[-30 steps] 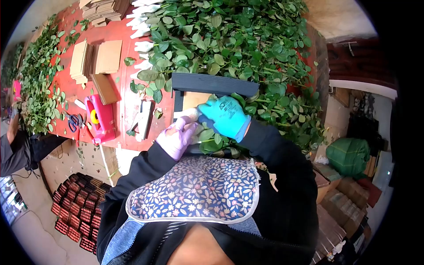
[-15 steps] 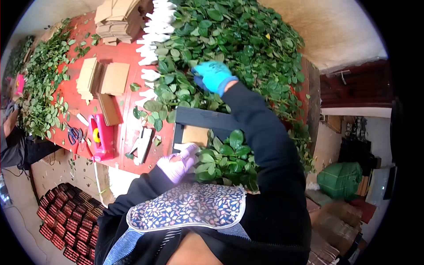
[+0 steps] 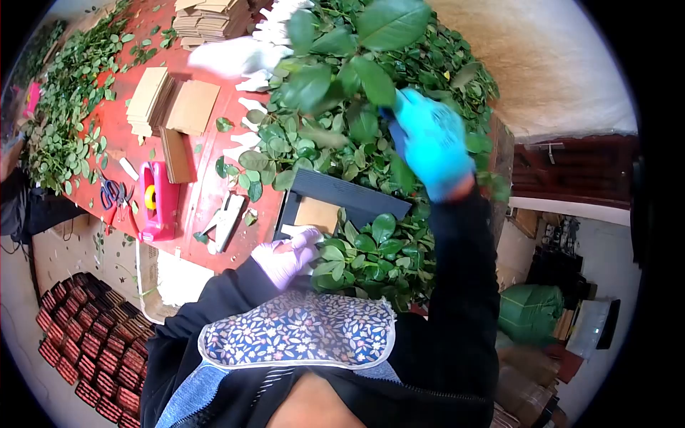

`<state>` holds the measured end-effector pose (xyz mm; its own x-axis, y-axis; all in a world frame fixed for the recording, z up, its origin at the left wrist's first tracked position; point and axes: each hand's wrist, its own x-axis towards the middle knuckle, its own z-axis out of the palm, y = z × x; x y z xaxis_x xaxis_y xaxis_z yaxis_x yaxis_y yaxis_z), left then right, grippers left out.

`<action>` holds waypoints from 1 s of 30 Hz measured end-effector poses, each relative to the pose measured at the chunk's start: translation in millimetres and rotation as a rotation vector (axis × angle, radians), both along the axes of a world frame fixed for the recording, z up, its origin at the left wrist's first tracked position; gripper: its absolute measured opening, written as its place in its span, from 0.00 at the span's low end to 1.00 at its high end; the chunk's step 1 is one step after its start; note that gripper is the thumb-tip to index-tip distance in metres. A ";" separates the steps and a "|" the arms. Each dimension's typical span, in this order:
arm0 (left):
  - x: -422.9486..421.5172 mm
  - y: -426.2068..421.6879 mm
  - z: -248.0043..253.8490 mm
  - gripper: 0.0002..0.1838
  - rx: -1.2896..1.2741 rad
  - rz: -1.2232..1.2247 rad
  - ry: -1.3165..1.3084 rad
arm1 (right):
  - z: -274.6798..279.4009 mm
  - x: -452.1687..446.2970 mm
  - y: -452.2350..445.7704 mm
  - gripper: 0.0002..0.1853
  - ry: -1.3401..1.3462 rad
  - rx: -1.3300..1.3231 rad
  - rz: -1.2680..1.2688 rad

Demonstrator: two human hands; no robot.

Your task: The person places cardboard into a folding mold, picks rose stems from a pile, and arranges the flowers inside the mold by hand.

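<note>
My right hand (image 3: 432, 139), in a bright blue glove, is closed on a leafy rose stem (image 3: 392, 25) raised above the pile. A blurred white-wrapped head (image 3: 239, 58) is at the stem's left end. My left hand (image 3: 287, 258), in a lilac glove, has its fingers curled at the left end of a leafy bunch of rose stems (image 3: 364, 250), by a white wrapping. That bunch lies in front of me against a black box-like holder (image 3: 353, 200) with a cardboard piece (image 3: 315, 214) in it. Leaves hide part of the holder.
The big rose pile (image 3: 335, 146) covers the table's far right. On the red table (image 3: 264, 203) lie a stapler (image 3: 225, 222), a pink tape dispenser (image 3: 158, 203), scissors (image 3: 110, 192) and cardboard sheets (image 3: 193, 107). More greenery (image 3: 64, 107) and another person's dark sleeve (image 3: 32, 221) are at left.
My right hand has moved right and toward me from the pile, lifting a leafy rose stem with its white-wrapped head. My left hand has stayed by the bunch.
</note>
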<state>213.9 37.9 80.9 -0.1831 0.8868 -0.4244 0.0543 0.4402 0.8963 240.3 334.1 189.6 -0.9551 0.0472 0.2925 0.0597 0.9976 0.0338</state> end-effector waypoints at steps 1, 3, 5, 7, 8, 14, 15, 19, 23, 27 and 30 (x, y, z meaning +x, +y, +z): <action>1.5 -2.2 -6.7 0.21 0.042 0.017 -0.008 | 26.4 16.3 -22.9 0.25 0.009 -0.002 0.033; -1.9 -9.4 -17.4 0.23 0.235 -0.238 0.557 | 39.2 46.9 -46.0 0.28 -0.195 0.063 0.045; 6.2 -14.6 -46.6 0.20 0.208 -0.174 0.535 | 25.1 81.9 -56.8 0.29 -0.264 -0.035 0.072; 2.3 -13.1 -26.7 0.19 0.317 -0.119 0.615 | -6.2 113.6 -57.5 0.30 -0.364 -0.137 0.071; 2.2 -15.2 -28.3 0.21 0.336 -0.117 0.673 | -28.0 129.1 -54.2 0.30 -0.405 -0.238 0.058; -4.6 -19.7 -37.4 0.26 0.323 -0.163 0.627 | -118.2 181.9 -53.6 0.20 -0.582 -0.250 -0.102; -4.8 -19.7 -35.9 0.26 0.318 -0.181 0.629 | -119.8 181.3 -53.6 0.20 -0.576 -0.264 -0.113; -9.0 -17.3 -31.3 0.26 0.220 -0.210 0.615 | -113.8 182.8 -49.0 0.19 -0.587 -0.343 -0.160; -13.1 -13.7 -24.7 0.24 0.294 -0.209 0.589 | -116.8 191.0 -54.6 0.21 -0.583 -0.248 -0.135; -27.5 0.5 -17.2 0.24 0.367 -0.228 0.693 | -113.9 185.2 -63.7 0.20 -0.668 -0.113 -0.166; -27.9 13.7 -22.2 0.25 0.270 -0.310 0.776 | -104.1 184.0 -64.2 0.18 -0.660 -0.118 -0.120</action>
<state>186.0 51.6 58.6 -0.0672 0.9966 -0.0487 0.7736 0.0828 0.6282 424.3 269.9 85.5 -0.9178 0.1593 -0.3638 0.1740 0.9847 -0.0076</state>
